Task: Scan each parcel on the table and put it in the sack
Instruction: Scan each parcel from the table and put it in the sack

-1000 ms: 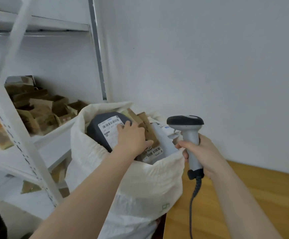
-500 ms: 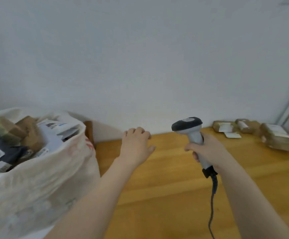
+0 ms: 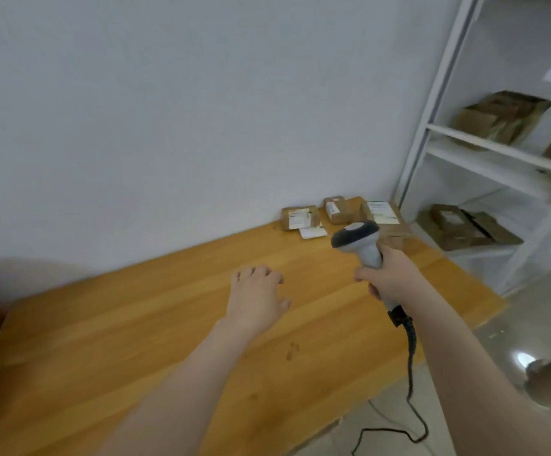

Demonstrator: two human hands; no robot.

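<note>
While right hand (image 3: 391,279) grips pistol-shaped scanner (image 3: 356,238), boxy brown parcels (image 3: 350,209) lie beyond

The left hand (image 3: 256,296) hovers over the wooden table (image 3: 119,340), holding nothing, fingers loosely spread. The right hand (image 3: 391,278) grips the grey scanner (image 3: 357,237) by its handle (cord (image 3: 411,366) hanging to the floor). Brown labelled parcels (image 3: 345,210) sit at the far right corner by the wall.

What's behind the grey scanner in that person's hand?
A few brown parcels with white labels lie by the white wall, plus a loose white slip. The grey handheld scanner hides part of the rightmost one.
</note>
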